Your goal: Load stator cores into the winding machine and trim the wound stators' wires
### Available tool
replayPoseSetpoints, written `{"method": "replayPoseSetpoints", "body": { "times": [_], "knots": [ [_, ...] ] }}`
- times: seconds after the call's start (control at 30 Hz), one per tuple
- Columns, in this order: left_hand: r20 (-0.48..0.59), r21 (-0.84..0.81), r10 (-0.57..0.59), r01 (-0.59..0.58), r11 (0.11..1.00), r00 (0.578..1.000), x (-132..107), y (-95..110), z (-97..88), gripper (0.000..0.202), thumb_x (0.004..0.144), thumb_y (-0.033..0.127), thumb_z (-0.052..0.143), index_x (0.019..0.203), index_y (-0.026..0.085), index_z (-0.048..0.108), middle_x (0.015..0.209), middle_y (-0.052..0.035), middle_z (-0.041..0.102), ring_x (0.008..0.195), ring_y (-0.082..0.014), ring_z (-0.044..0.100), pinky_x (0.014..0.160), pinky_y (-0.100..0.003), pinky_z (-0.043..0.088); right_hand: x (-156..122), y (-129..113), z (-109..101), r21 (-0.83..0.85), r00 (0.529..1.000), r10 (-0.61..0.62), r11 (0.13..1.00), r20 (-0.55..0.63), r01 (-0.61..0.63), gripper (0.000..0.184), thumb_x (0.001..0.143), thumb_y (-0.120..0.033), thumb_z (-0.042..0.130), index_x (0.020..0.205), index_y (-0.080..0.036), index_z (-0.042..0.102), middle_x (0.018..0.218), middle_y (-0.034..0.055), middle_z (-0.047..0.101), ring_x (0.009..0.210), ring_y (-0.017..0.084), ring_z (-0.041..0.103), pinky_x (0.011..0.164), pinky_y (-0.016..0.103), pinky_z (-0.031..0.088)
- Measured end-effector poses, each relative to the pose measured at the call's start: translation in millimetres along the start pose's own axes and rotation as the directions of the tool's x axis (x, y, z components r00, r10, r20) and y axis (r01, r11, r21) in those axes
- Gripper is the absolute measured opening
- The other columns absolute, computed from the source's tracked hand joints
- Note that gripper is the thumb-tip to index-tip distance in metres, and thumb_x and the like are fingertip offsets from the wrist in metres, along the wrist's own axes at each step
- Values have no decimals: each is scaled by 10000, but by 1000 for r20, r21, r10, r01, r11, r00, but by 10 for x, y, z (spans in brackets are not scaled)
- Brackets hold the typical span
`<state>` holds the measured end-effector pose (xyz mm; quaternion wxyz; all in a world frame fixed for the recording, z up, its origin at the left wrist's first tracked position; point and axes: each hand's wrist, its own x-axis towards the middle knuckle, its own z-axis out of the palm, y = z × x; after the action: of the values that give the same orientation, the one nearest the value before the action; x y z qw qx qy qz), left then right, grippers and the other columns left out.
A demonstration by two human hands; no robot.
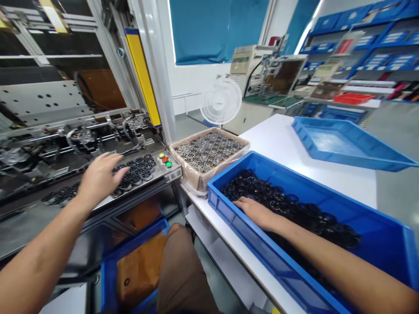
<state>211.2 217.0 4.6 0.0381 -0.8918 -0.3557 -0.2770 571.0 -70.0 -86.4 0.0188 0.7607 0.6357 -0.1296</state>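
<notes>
My left hand (100, 176) is over the machine's front ledge, palm down, thumb apart from the outstretched fingers. Under and beside it lie dark ring-shaped parts (139, 170), heaped along the metal edge. No part shows in that hand. My right hand (253, 211) reaches into a long blue bin (294, 174), close to its near left wall. Loose black rings (281, 198) fill much of the bin, and the hand touches them. Its fingertips are partly hidden, so whether it grips a ring cannot be seen.
A plastic-lined carton (209, 152) of metal parts stands between machine and bin. Yellow, red and green buttons (165, 159) sit at the ledge's end. A blue tray (347, 144) lies on the white table, with a white fan (221, 101) behind the carton. Below is another blue bin (109, 279).
</notes>
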Motion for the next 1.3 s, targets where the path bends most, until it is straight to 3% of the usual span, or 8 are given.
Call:
{"method": "replayPoseSetpoints", "body": {
  "times": [0.13, 0.23, 0.43, 0.7, 0.9, 1.1, 1.2, 1.3],
  "knots": [
    [196, -113, 261, -243, 964, 945, 733, 965, 626, 245, 894, 315, 559, 1028, 162, 695, 1182, -75, 691, 1230, -250, 548, 1145, -440, 334, -11, -15, 56, -41, 999, 24, 999, 37, -23, 291, 900, -142, 450, 1003, -119, 721, 1033, 167, 661, 948, 241, 655, 823, 300, 486],
    [307, -138, 306, -276, 951, 901, 1040, 1434, 1071, 243, 898, 321, 599, 1068, 156, 657, 1214, -97, 643, 1176, -253, 569, 1022, -500, 440, -42, 31, 0, -59, 997, 37, 998, 63, -33, 214, 824, -146, 573, 974, -119, 724, 1046, 160, 662, 919, 242, 668, 798, 293, 489],
    [458, -79, 226, -214, 974, 860, 1188, 1578, 1433, 344, 910, 335, 592, 1208, 164, 578, 1242, -101, 601, 1073, -240, 613, 896, -466, 527, -39, 80, -83, -66, 995, 47, 997, 89, -41, 147, 856, -105, 562, 904, -128, 699, 981, 77, 701, 923, 186, 659, 848, 337, 502],
    [558, -106, 230, -206, 973, 798, 1280, 1509, 1452, 339, 912, 331, 589, 1210, 168, 578, 1248, -101, 598, 1073, -238, 612, 896, -463, 528, -86, -18, -142, -5, 998, 17, 1000, -62, -17, 164, 809, -148, 594, 923, -131, 710, 957, 141, 709, 919, 271, 686, 793, 337, 518],
    [521, -254, 249, -131, 958, 816, 1296, 1527, 1387, 323, 918, 332, 581, 1200, 174, 585, 1238, -98, 605, 1057, -230, 618, 890, -451, 533, -127, -64, -170, 88, 955, -7, 996, -295, 35, 137, 845, -150, 573, 877, -134, 705, 885, 123, 713, 845, 258, 690, 780, 359, 534],
    [325, -525, 223, -20, 851, 919, 1073, 1569, 1109, 282, 897, 340, 606, 1107, 153, 628, 1248, -104, 614, 1130, -252, 593, 961, -488, 485, -191, -150, -277, 205, 794, -27, 960, -607, 189, 134, 885, -127, 544, 967, -125, 649, 913, 106, 685, 854, 199, 649, 813, 349, 538],
    [226, -704, 199, 18, 710, 954, 582, 1703, 871, 254, 862, 394, 623, 876, 141, 648, 1240, -147, 641, 1180, -279, 584, 1011, -446, 456, -324, -325, -364, 220, 700, -51, 931, -712, 292, 117, 911, -174, 530, 971, -134, 622, 949, 105, 643, 887, 180, 618, 804, 332, 540],
    [232, -841, 205, 90, 533, 951, -77, 1889, 624, 342, 887, 413, 577, 1107, 152, 566, 1148, -147, 676, 948, -224, 690, 812, -370, 562, -488, -561, -418, 202, 566, -119, 858, -816, 472, 122, 901, -151, 537, 1007, -138, 598, 928, 97, 623, 872, 171, 600, 770, 325, 543]
  ]
}}
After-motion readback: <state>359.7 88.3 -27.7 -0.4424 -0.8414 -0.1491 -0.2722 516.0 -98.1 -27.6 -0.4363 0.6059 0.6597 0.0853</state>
